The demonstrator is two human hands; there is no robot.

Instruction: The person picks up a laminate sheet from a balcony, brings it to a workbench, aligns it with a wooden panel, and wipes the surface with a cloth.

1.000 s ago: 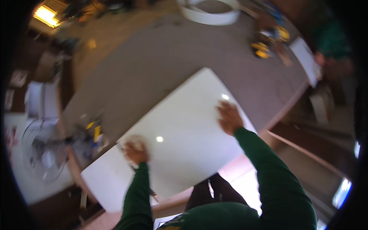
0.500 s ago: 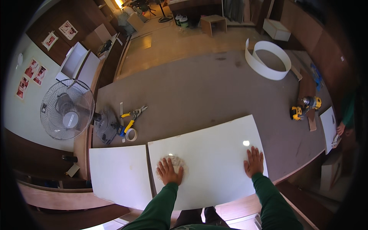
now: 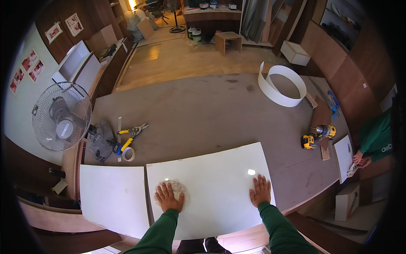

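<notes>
A white rectangular panel (image 3: 211,211) lies on the brown-grey worktable in front of me. On its left part, my left hand (image 3: 169,199) rests flat with fingers spread, over a crumpled whitish cloth (image 3: 182,190) that shows around the palm. My right hand (image 3: 260,192) lies flat near the panel's right edge, fingers stretched out, holding nothing. A second white panel (image 3: 112,194) sits just left of the first, a narrow gap between them.
Left on the table are a fan (image 3: 63,118), yellow-handled snips (image 3: 133,135) and a tape roll (image 3: 128,154). A coiled white strip (image 3: 283,99), yellow-black drills (image 3: 317,136) and another person's hands (image 3: 359,160) at a small white board (image 3: 343,154) are to the right.
The whole view has shifted, showing more of the far room and of the other person at right. Both my hands keep about the same places on the panel.
</notes>
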